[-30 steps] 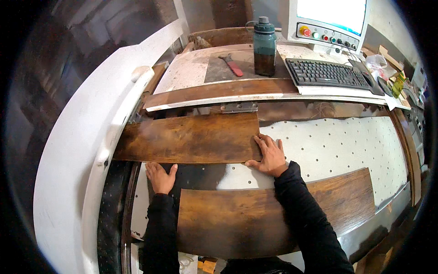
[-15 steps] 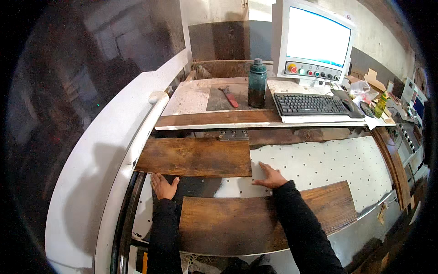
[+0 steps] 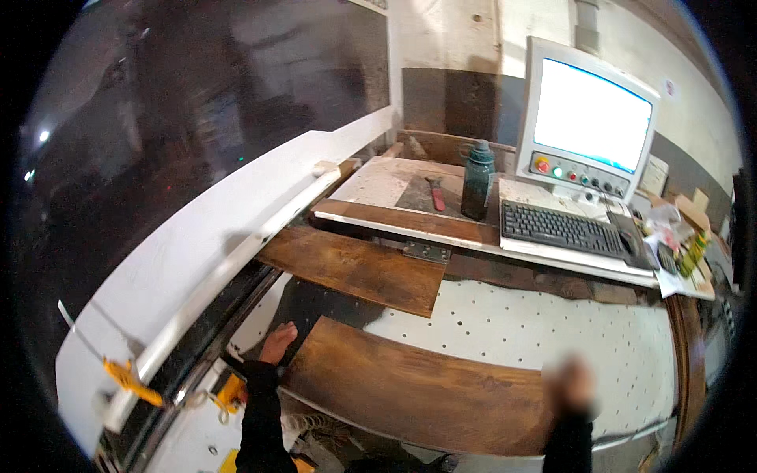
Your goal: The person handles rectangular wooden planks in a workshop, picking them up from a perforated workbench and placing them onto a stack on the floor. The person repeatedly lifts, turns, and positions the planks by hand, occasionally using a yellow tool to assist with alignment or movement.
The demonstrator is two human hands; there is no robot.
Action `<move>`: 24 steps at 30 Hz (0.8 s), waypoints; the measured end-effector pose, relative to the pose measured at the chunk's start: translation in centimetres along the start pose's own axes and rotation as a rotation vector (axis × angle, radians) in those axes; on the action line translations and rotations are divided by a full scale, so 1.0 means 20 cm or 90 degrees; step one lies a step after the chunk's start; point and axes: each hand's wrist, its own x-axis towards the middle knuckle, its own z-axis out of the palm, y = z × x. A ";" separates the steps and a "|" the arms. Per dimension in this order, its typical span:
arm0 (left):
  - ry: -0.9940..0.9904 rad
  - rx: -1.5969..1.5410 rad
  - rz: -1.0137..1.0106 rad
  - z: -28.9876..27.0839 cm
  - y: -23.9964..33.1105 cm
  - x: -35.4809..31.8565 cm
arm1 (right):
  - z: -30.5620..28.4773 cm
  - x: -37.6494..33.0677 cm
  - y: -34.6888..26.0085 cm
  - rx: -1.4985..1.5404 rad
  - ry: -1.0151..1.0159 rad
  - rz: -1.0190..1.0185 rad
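Note:
Two brown wood-grain boards lie on a white perforated bed. My left hand (image 3: 278,343) is beside the left end of the nearer board (image 3: 418,386), fingers stretched forward and nothing in them. I cannot tell whether it touches the board's edge. At that board's right end is my right hand (image 3: 573,384), so smeared that its fingers and any grip are unreadable. The farther board (image 3: 359,268) lies beyond both hands, its right end on the perforated bed (image 3: 505,327).
Behind the bed, a shelf (image 3: 378,177) carries a red-handled tool (image 3: 436,194), a teal bottle (image 3: 477,181) and a black keyboard (image 3: 561,229). A monitor with buttons (image 3: 591,118) stands at the back right. Along the left runs a white machine guard (image 3: 197,229), with yellow parts (image 3: 130,382) near its lower end.
My view has turned and shifted. Both hands have drawn back from the farther board to the nearer one, the left to its left end, the right to its right end.

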 end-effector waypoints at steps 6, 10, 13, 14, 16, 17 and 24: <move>0.127 0.461 -0.208 0.21 0.28 -0.25 | -0.08 -0.01 -0.18 0.010 -0.035 -0.009; 0.272 0.502 -0.233 0.38 0.29 -0.24 | -0.05 -0.02 -0.17 0.017 -0.048 -0.029; 0.302 0.511 -0.224 0.43 0.29 -0.20 | -0.01 -0.03 -0.09 0.007 -0.017 -0.029; 0.305 0.515 -0.223 0.43 0.29 -0.20 | 0.01 -0.03 -0.08 -0.003 0.000 -0.037; 0.307 0.530 -0.231 0.45 0.31 -0.20 | 0.06 -0.03 -0.05 -0.023 0.035 -0.046; 0.304 0.535 -0.227 0.45 0.33 -0.19 | 0.08 -0.03 -0.02 -0.003 0.039 -0.054; 0.309 0.532 -0.212 0.44 0.30 -0.21 | 0.10 0.03 0.10 0.112 0.099 -0.058</move>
